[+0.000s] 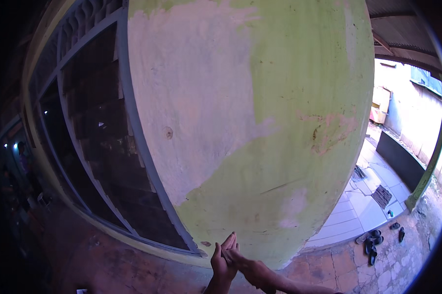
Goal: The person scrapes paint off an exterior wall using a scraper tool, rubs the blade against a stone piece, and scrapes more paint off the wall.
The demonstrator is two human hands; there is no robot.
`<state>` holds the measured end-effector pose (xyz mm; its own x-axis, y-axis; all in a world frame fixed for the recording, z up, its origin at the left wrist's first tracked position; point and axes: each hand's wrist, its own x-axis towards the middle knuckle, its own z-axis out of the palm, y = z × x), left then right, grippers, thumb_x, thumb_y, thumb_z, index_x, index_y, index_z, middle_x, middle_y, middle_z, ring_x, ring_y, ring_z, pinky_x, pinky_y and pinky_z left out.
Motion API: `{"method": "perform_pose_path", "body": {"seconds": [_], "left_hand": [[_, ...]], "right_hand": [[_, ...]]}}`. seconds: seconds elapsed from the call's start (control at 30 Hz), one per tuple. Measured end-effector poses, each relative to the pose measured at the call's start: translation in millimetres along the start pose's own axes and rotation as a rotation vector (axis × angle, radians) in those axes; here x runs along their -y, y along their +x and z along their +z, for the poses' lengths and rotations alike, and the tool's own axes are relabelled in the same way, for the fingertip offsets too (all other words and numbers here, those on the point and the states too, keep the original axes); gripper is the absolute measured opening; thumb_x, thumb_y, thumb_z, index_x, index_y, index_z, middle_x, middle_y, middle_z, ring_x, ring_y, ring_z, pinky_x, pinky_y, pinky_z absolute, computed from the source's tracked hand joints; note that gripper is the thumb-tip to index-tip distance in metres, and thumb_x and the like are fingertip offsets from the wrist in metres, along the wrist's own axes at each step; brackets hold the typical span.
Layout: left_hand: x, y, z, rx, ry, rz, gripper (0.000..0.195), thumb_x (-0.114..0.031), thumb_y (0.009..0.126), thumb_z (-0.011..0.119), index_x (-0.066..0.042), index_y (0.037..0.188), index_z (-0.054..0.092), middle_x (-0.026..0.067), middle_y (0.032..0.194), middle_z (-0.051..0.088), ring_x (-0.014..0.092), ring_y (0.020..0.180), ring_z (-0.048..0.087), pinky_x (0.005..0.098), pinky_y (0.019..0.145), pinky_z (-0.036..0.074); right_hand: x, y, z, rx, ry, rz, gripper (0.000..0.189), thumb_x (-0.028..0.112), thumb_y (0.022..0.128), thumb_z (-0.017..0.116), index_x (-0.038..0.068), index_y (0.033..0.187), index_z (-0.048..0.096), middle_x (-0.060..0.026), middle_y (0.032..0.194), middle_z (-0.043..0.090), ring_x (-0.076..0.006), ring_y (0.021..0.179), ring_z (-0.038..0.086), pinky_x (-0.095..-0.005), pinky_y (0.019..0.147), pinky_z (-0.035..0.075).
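Both hands meet at the bottom middle of the head view, before the lower part of a painted wall [221, 205]. My left hand [222, 265] points upward, its thumb apart from its extended fingers. Across its palm lies my right hand [244, 265], reaching in from the lower right with the wrist bent. The two hands touch. Whether anything small sits between them is hidden by the right hand's fingers. Pale pinkish paint [191, 84] covers the wall's upper left part, and green paint [301, 81] the rest, with scuffs and a thin dark scratch.
To the left stands a grey-framed window [132, 110] with dark panes. Reddish floor tiles [316, 270] run along the wall's foot. At the right, past the wall's edge, are a white-tiled porch [360, 209], a dark mat [381, 196], several sandals [371, 242] and a low dark panel [399, 152].
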<state>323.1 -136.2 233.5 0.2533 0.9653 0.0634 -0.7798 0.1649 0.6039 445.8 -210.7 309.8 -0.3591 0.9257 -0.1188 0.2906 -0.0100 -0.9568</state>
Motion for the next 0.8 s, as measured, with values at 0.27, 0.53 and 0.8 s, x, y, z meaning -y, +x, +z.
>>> {"method": "perform_pose_path", "body": {"seconds": [0.27,0.53,0.8], "left_hand": [[-2,-6,-6,0.012,-0.007,0.004,0.074,-0.051,0.099,0.024,0.010,0.141,0.026,0.0205,0.153,0.020,0.028,0.144,0.015,0.0402,0.118,0.011],[-3,-40,-45,-0.188,-0.214,0.117,0.063,-0.042,0.101,0.029,0.010,0.134,0.038,0.0256,0.145,0.033,0.036,0.140,0.023,0.0439,0.117,0.019],[-9,-63,-5,-0.199,-0.059,0.107,0.066,-0.043,0.101,0.021,0.007,0.143,0.024,0.0189,0.151,0.027,0.030,0.143,0.019,0.0430,0.117,0.015]], "right_hand": [[-49,8,12,0.180,0.160,0.037,0.053,0.012,0.097,0.045,0.019,0.148,0.030,-0.0153,0.139,0.048,-0.0256,0.123,0.052,-0.0355,0.101,0.042],[-14,10,-13,0.076,-0.210,-0.024,0.053,0.019,0.098,0.044,0.024,0.148,0.028,-0.0108,0.115,0.064,-0.0118,0.054,0.046,-0.0311,0.051,0.049],[-2,9,1,0.300,-0.136,0.080,0.045,0.013,0.096,0.047,0.014,0.141,0.042,-0.0148,0.136,0.051,-0.0274,0.125,0.050,-0.0351,0.102,0.040]]}}
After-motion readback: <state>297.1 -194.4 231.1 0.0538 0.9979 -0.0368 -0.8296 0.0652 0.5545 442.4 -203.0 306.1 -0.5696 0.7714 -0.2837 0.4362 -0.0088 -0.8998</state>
